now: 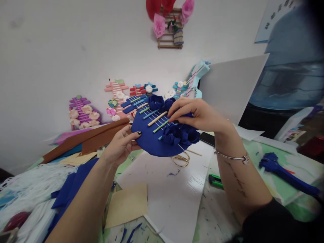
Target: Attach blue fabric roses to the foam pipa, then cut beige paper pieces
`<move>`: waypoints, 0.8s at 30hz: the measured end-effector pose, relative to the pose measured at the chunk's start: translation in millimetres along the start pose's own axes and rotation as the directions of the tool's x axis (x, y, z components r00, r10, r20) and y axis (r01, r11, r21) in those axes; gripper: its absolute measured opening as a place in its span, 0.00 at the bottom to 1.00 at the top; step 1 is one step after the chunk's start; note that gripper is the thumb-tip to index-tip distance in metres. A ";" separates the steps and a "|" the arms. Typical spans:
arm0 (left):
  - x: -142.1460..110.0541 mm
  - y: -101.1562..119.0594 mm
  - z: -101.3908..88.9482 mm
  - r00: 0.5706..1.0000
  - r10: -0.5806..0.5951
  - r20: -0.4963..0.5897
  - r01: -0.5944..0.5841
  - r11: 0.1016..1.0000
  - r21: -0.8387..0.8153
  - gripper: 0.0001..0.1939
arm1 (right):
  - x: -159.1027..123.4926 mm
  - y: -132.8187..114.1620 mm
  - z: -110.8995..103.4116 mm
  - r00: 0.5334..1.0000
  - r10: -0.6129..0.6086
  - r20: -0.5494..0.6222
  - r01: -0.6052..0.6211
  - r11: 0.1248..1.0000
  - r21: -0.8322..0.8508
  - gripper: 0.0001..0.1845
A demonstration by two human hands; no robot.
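Note:
A dark blue craft guitar (pixel 146 138), decorated with colored sticks, white strings and blue crepe-paper flowers (pixel 174 136), is held tilted above the table. My left hand (pixel 124 141) grips its lower left edge, thumb on the front and fingers behind. Over the upper right part of the guitar, my right hand (pixel 194 114) has its fingers curled down onto a blue flower (pixel 170 104). That hand hides part of the flower and whatever lies beneath its palm. Gold-handled scissors (pixel 181 159) lie on the white board under the guitar.
A white board (pixel 174 199), a tan paper piece (pixel 128 204) and a green cutter (pixel 215 181) lie on the table. White strings (pixel 32 182) and brown paper (pixel 101 138) are at left, a blue-handled tool (pixel 286 172) at right. Finished craft guitars (pixel 83 113) stand by the wall.

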State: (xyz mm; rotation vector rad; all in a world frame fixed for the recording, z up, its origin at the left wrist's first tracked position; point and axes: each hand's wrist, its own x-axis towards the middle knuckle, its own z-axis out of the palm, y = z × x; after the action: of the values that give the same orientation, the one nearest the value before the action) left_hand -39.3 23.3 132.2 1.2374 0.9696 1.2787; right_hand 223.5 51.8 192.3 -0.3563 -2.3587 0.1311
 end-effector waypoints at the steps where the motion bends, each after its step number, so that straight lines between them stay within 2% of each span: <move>1: 0.6 -1.3 -1.1 1.000 0.013 0.014 -0.013 1.000 0.009 0.20 | -1.2 -0.1 -2.0 0.998 0.024 -0.063 -0.023 1.000 0.004 0.13; 3: 1.6 -4.0 -2.3 0.998 0.047 0.032 -0.048 0.999 0.019 0.20 | -3.5 0.6 -5.2 0.988 0.061 -0.145 -0.062 0.998 -0.003 0.14; 5: 2.3 -6.3 -2.3 0.996 0.083 0.037 -0.084 0.996 0.019 0.20 | -5.0 1.9 -6.7 0.984 0.085 -0.158 -0.090 0.995 -0.029 0.14; 8: 3.0 -7.8 -1.0 0.993 0.118 0.022 -0.118 0.993 0.011 0.24 | -5.0 3.0 -4.7 0.989 0.109 -0.095 -0.119 0.987 -0.110 0.15; 13: 3.9 -6.7 -0.3 0.988 0.156 -0.005 -0.156 0.988 0.007 0.24 | -0.6 -0.2 3.7 0.992 0.109 0.067 -0.093 0.973 -0.211 0.21; 17: 5.8 -8.0 -2.5 0.986 0.163 -0.041 -0.163 0.987 0.003 0.23 | 1.8 0.2 8.4 0.980 0.172 0.098 -0.132 0.937 -0.325 0.21; 21: 8.5 -10.7 -4.3 0.979 0.186 -0.084 -0.189 0.982 -0.022 0.22 | 2.5 2.6 12.8 0.974 0.179 0.136 -0.121 0.928 -0.354 0.16; 24: 9.7 -11.4 -4.8 0.975 0.197 -0.100 -0.202 0.978 -0.042 0.21 | 2.9 2.4 17.9 0.976 0.160 0.147 -0.098 0.927 -0.361 0.26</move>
State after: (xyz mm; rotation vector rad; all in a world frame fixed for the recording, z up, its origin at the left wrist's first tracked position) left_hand -41.4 34.7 121.5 1.2668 0.8901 1.5232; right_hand 209.7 55.1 180.8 -0.7005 -2.5300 -0.2124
